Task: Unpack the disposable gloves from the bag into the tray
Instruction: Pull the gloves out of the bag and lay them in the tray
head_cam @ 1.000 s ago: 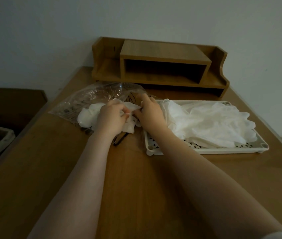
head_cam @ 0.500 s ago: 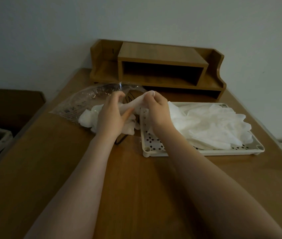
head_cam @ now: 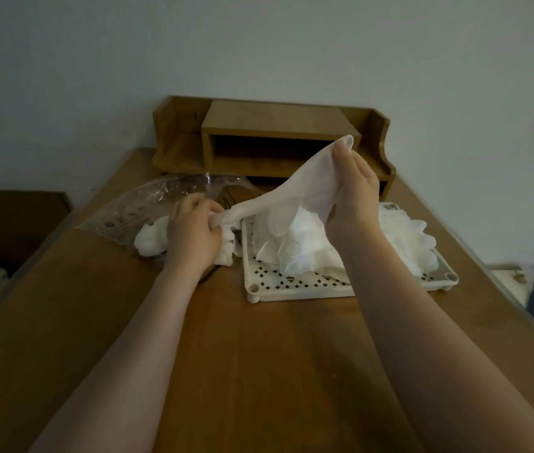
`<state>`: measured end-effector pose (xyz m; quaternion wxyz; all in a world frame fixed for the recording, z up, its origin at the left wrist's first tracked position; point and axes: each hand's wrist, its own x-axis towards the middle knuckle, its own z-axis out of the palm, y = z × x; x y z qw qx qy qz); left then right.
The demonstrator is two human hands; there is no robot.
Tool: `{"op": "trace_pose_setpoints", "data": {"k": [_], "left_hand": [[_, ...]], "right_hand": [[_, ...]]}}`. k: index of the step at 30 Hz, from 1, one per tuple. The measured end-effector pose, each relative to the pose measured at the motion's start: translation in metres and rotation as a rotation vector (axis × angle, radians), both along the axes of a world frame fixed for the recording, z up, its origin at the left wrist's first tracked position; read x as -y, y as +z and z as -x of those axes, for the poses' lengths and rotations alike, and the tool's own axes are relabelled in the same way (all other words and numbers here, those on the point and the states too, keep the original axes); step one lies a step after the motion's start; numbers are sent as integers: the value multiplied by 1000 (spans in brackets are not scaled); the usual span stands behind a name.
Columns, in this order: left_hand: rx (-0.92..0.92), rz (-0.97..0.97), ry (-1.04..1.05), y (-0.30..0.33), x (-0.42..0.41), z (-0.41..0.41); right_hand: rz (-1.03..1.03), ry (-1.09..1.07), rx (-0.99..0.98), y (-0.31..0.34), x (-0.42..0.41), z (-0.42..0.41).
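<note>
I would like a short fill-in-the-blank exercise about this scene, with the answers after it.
1. The right hand lifts one end of a white ____.
2. The left hand grips the glove's other end beside the clear plastic ____.
3. A heap of gloves lies in the perforated ____.
4. Behind the tray stands a ____ shelf.

Answers: glove; bag; tray; wooden

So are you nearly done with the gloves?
Partly. A heap of gloves already lies in the tray. One glove is stretched between the right hand, raised over the tray, and the left hand. A clump by the bag is still left.
</note>
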<state>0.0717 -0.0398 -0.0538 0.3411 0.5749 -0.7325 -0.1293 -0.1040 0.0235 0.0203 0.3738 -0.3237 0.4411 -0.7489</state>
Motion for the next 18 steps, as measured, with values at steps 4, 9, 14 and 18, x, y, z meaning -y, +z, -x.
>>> {"op": "trace_pose_setpoints", "data": {"k": [4, 9, 14, 18], "left_hand": [[-190, -28, -284, 36, -28, 17], [-588, -194, -707, 95, -78, 56], [-264, -210, -600, 139, -88, 86], [-179, -211, -573, 151, -93, 97]], "right_hand": [[-63, 166, 31, 16, -22, 23], [-103, 327, -380, 35, -46, 41], [-140, 305, -589, 49, -59, 58], [-173, 458, -445, 49, -69, 81]]}}
